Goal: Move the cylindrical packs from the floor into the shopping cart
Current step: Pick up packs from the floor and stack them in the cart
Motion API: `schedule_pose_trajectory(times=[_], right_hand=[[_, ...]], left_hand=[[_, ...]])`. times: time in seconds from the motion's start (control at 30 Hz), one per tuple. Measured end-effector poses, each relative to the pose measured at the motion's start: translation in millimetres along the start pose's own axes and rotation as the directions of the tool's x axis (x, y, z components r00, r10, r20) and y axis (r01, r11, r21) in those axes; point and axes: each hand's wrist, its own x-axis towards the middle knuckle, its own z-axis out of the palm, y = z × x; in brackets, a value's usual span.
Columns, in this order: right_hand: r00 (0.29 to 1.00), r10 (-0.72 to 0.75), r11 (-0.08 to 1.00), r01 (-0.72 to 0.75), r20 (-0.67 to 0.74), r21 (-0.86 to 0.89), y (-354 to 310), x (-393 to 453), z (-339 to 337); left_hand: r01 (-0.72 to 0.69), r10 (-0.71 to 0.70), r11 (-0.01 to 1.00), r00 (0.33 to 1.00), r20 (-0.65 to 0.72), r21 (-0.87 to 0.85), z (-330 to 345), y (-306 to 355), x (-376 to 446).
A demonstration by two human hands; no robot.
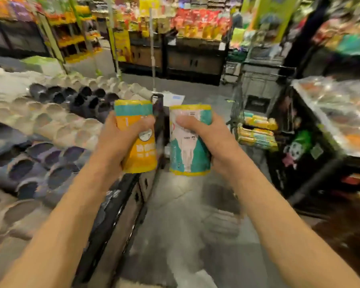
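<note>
My left hand (pixel 117 140) grips an orange and teal cylindrical pack (pixel 140 154), held upright at chest height. My right hand (pixel 212 140) grips a second cylindrical pack (pixel 188 154), teal and white with yellow ends, also upright. The two packs are side by side, a small gap apart. The wire shopping cart (pixel 237 107) stands ahead to the right, with several yellow and teal cylindrical packs (pixel 258 129) lying inside it. Both hands are well short of the cart and to its left.
A low display of grey, beige and dark slippers (pixel 40 132) fills the left side, edged by a black frame (pixel 116 215). A black stand with wrapped goods (pixel 330 121) is at the right. Grey floor (pixel 185 225) runs between them. Stocked shelves (pixel 185 28) stand at the back.
</note>
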Motion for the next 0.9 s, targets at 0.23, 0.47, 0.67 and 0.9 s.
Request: schedule_pose_trajectory(times=[0.23, 0.47, 0.67, 0.9], right_hand=[[0.958, 0.005, 1.000, -0.003, -0.285, 0.009, -4, -6, -123], [0.904, -0.006, 0.999, 0.021, -0.428, 0.031, -10, 31, -248], [0.909, -0.034, 0.999, 0.033, -0.415, -0.009, -13, 70, -333], [0.901, -0.004, 1.000, 0.010, -0.433, 0.012, -9, 118, -394]], left_hand=[[0.078, -0.047, 0.994, 0.936, 0.348, -0.076, 137, -27, 47], [0.122, -0.069, 0.989, 0.886, 0.458, -0.087, 271, -52, 91], [0.133, -0.108, 0.991, 0.862, 0.495, -0.015, 356, -66, 123], [0.164, -0.155, 0.986, 0.850, 0.503, 0.027, 426, -85, 169]])
